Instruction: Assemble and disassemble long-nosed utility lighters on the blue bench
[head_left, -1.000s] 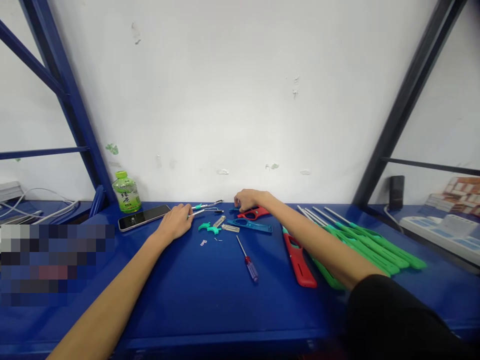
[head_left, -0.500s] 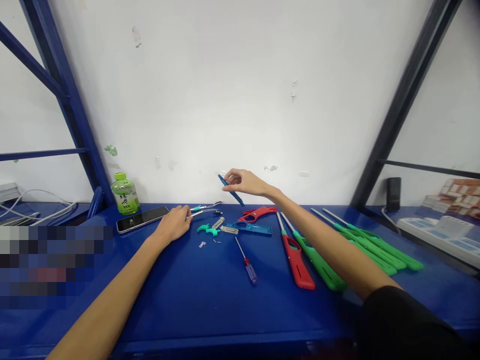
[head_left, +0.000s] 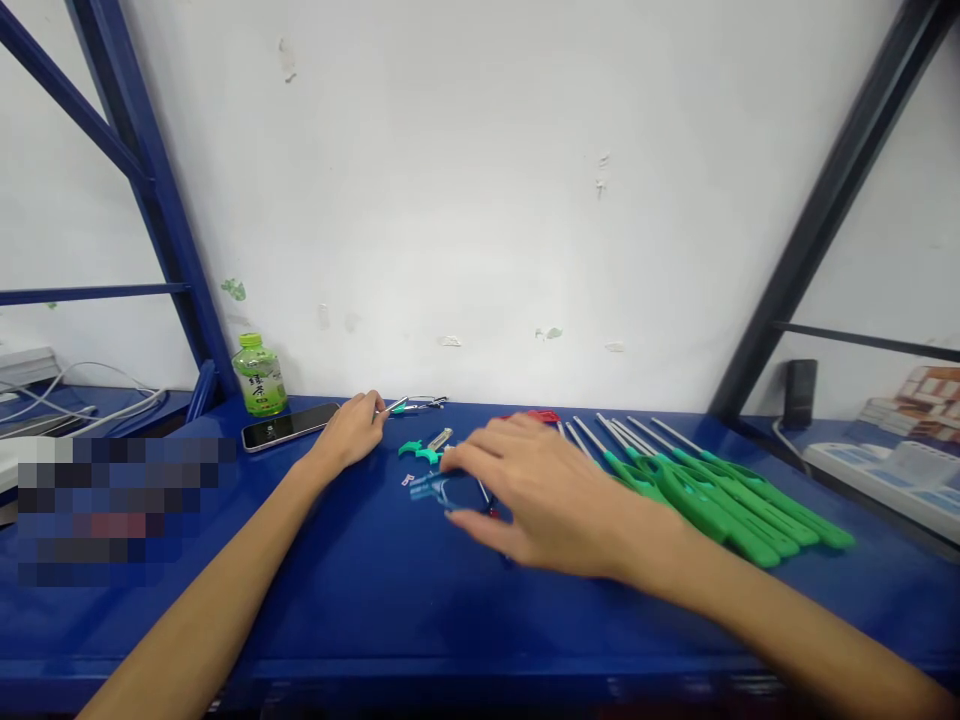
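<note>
At the back of the blue table [head_left: 390,590], my left hand [head_left: 352,432] is closed, its fingertips on a thin metal lighter tube [head_left: 393,406]. My right hand [head_left: 525,490] is nearer to me, slightly blurred, with its thumb and fingers around a blue lighter casing half [head_left: 439,490], itself smeared by motion. Small turquoise plastic pieces [head_left: 420,452] and a clear part [head_left: 441,438] lie just beyond it. A small pale piece [head_left: 407,480] lies to their left. Behind my right hand, a red casing [head_left: 541,415] and a screwdriver are mostly hidden.
Several green long lighters [head_left: 720,490] lie side by side at the right. A phone [head_left: 289,428] rests left of my left hand, with a green tea bottle [head_left: 260,375] behind it. The white wall [head_left: 480,200] closes off the back; dark posts [head_left: 810,220] flank the table.
My right hand has come down and toward me from above the table with the blue casing half. It now covers the screwdriver and the red lighter. My left hand has barely moved.
</note>
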